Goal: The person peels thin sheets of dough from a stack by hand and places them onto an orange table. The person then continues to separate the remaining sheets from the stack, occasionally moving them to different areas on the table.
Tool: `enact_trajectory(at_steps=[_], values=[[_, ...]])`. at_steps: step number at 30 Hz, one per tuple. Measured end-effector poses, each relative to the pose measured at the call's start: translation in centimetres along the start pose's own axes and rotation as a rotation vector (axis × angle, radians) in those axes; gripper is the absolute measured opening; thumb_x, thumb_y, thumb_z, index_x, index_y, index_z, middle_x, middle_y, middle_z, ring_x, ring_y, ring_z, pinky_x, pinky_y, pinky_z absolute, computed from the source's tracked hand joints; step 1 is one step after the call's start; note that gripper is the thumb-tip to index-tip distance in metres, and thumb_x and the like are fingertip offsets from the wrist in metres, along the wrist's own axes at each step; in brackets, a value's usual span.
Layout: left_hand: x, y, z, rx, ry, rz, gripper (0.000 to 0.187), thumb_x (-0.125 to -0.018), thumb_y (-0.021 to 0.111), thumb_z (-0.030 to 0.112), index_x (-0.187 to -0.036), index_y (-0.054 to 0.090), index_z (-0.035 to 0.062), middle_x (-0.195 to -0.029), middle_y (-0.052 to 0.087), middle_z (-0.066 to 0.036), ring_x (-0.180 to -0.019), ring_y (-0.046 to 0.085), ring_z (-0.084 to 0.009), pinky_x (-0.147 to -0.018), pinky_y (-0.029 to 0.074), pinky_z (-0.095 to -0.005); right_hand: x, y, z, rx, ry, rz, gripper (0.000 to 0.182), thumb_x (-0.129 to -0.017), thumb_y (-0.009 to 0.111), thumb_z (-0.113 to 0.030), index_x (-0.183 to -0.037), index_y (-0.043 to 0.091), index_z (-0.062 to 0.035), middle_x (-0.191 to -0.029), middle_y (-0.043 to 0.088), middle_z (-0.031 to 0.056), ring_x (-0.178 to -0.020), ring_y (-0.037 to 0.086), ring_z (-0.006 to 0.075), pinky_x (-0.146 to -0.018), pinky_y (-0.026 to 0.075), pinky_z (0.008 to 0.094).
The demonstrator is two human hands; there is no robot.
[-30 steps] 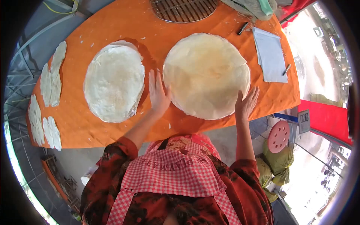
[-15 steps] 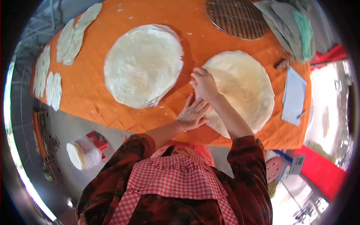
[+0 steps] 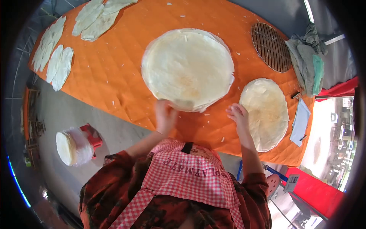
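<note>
A broad stack of thin, round, pale flatbread sheets (image 3: 187,68) lies on the orange tablecloth, browned in patches near its lower edge. My left hand (image 3: 166,117), smeared by motion, is at that lower edge; a greyish blur beside its fingers cannot be made out. Farther right lies a second round stack of flatbread sheets (image 3: 265,118). My right hand (image 3: 239,114) is at this stack's left edge, its fingers curled together. Whatever may be between those fingers is hidden.
Long flatbread pieces (image 3: 101,23) lie at the far left of the orange cloth (image 3: 118,72). A round wire rack (image 3: 270,47), grey cloths (image 3: 301,63) and a pale folded sheet (image 3: 299,124) are at the right. Below, a wrapped stack (image 3: 72,147) rests on a red stool (image 3: 92,140).
My hands have moved apart; the left has left the right stack for the large stack's lower edge. My right hand has turned and shifted lower along its stack. The view has shifted too.
</note>
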State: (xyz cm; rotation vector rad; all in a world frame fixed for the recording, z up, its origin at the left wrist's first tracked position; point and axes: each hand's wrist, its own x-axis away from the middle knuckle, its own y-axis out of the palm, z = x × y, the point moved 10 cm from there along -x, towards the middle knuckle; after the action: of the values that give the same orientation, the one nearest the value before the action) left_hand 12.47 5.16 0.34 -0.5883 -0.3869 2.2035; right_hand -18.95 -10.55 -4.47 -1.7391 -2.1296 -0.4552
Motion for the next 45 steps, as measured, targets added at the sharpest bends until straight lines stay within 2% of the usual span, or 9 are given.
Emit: enact_trajectory(at_steps=[4, 7, 13, 19, 26, 32, 35, 38, 45], values=[[-7.4, -8.8, -11.7, 0.155, -0.380, 0.286, 0.025, -0.080, 0.066, 0.012, -0.096, 0.051, -0.0002, -0.096, 0.054, -0.011, -0.086, 0.055, -0.0209, -0.072, 0.047, -0.0329, -1.6, 4.5, 2.2, -0.150, 0.105, 0.086, 0.042, -0.086, 0.066, -0.027, -0.114, 0.053, 0.0018, -0.105, 0.060, 0.0127, -0.098, 0.062, 0.0274, -0.081, 0.052, 0.0378], [-11.7, -6.2, -18.5, 0.354, -0.755, 0.042, 0.027, -0.079, 0.065, 0.014, -0.096, 0.052, -0.0032, -0.085, 0.058, -0.009, -0.077, 0.057, -0.0210, -0.068, 0.048, -0.0332, -3.0, 7.9, 3.0, -0.259, 0.232, 0.096, 0.050, -0.084, 0.068, -0.029, -0.121, 0.051, 0.0001, -0.117, 0.056, 0.0171, -0.107, 0.058, 0.0317, -0.088, 0.048, 0.0455], [-13.4, -3.4, -20.0, 0.394, -0.977, -0.263, 0.057, -0.073, 0.071, 0.021, -0.116, 0.048, -0.0092, -0.106, 0.059, -0.019, -0.093, 0.062, -0.0278, -0.075, 0.052, -0.0375, -2.8, 9.4, 3.9, -0.377, 0.284, 0.220, 0.050, -0.084, 0.067, -0.024, -0.124, 0.049, -0.0006, -0.121, 0.055, 0.0162, -0.112, 0.054, 0.0300, -0.096, 0.042, 0.0446], [-14.9, -3.3, -15.8, 0.583, -1.067, -0.313, 0.040, -0.078, 0.068, 0.021, -0.104, 0.057, -0.0072, -0.093, 0.064, -0.017, -0.074, 0.065, -0.0292, -0.063, 0.054, -0.0358, -3.4, 10.0, 3.9, -0.425, 0.207, 0.129, 0.041, -0.087, 0.063, -0.018, -0.122, 0.052, -0.0016, -0.118, 0.058, 0.0104, -0.110, 0.056, 0.0238, -0.093, 0.045, 0.0368], [-16.8, -1.9, -20.1, -0.091, -0.660, -0.173, 0.045, -0.074, 0.070, 0.023, -0.111, 0.060, -0.0025, -0.093, 0.063, -0.016, -0.071, 0.063, -0.0282, -0.066, 0.054, -0.0336, -5.4, 11.3, 4.1, -0.416, 0.123, 0.000, 0.048, -0.086, 0.061, -0.017, -0.128, 0.045, -0.0008, -0.122, 0.055, 0.0131, -0.113, 0.053, 0.0282, -0.096, 0.043, 0.0413], [-16.3, -3.9, -13.9, 0.401, -1.038, -0.352, 0.042, -0.075, 0.072, 0.027, -0.105, 0.061, 0.0000, -0.100, 0.059, -0.008, -0.082, 0.059, -0.0211, -0.070, 0.051, -0.0333, -3.6, 11.4, 3.8, -0.445, 0.263, 0.191, 0.042, -0.082, 0.064, -0.013, -0.118, 0.051, 0.0042, -0.104, 0.062, 0.0151, -0.095, 0.060, 0.0287, -0.074, 0.052, 0.0400], [-16.7, -3.4, -13.3, 0.447, -1.081, -0.372, 0.046, -0.075, 0.072, 0.024, -0.111, 0.055, 0.0020, -0.106, 0.059, -0.009, -0.092, 0.060, -0.0213, -0.073, 0.051, -0.0350, -4.0, 10.2, 4.9, -0.416, 0.253, 0.247, 0.045, -0.082, 0.065, -0.011, -0.122, 0.049, 0.0045, -0.114, 0.059, 0.0152, -0.104, 0.058, 0.0294, -0.087, 0.048, 0.0407], [-17.1, -2.4, -12.9, 0.597, -1.069, -0.248, 0.054, -0.074, 0.071, 0.015, -0.121, 0.046, 0.0030, -0.109, 0.059, -0.011, -0.096, 0.061, -0.0231, -0.079, 0.052, -0.0383, -3.3, 10.4, 3.2, -0.390, 0.181, 0.373, 0.035, -0.078, 0.068, -0.007, -0.109, 0.056, 0.0046, -0.100, 0.062, 0.0154, -0.082, 0.063, 0.0272, -0.059, 0.052, 0.0402], [-18.1, -0.5, -14.3, 0.811, -1.037, -0.433, 0.048, -0.072, 0.066, -0.003, -0.118, 0.050, 0.0001, -0.113, 0.059, -0.012, -0.098, 0.061, -0.0238, -0.081, 0.053, -0.0366, -3.9, 10.1, 4.8, -0.341, 0.106, 0.394, 0.034, -0.077, 0.067, -0.005, -0.108, 0.057, 0.0071, -0.094, 0.064, 0.0138, -0.080, 0.063, 0.0256, -0.069, 0.052, 0.0368]])
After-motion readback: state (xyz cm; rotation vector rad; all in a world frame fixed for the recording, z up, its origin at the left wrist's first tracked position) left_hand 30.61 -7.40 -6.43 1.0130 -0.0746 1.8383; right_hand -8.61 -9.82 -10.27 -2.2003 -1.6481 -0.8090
